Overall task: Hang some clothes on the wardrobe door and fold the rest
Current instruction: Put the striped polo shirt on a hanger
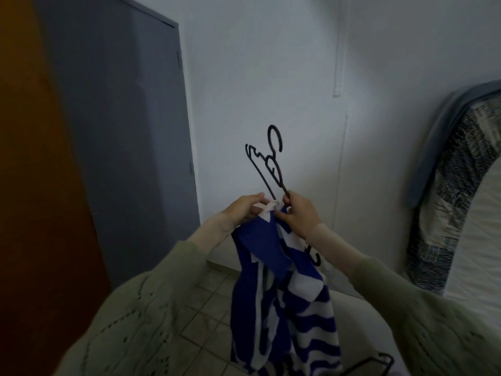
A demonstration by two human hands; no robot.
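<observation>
Left hand (244,213) pinches the white top edge of a blue-and-white striped knit garment (284,308), fingers curled round the fabric. Right hand (298,215) grips the lower end of a thin black plastic hanger (267,164) together with the same edge of cloth; hanger points up and away, hook at top, tilted left. Garment hangs straight down between both forearms, over the tiled floor (206,308), not yet on the hanger. What looks like a second black hook (314,257) shows just below the right wrist, can't tell what it belongs to; another black hanger (374,362) sits at bottom edge. Step looks like threading the hanger into the neck or strap of the garment, so early in the hang part, folding not started. Next move probably needs one hanger arm fed into the opening held by the left hand, then the other side pulled over. Risk: knit slips off the narrow arm. Around: grey door (122,131) and brown wooden panel (32,185) to the left, white wall (271,77) ahead, patterned dark-and-white cloth (447,199) draped at right.
</observation>
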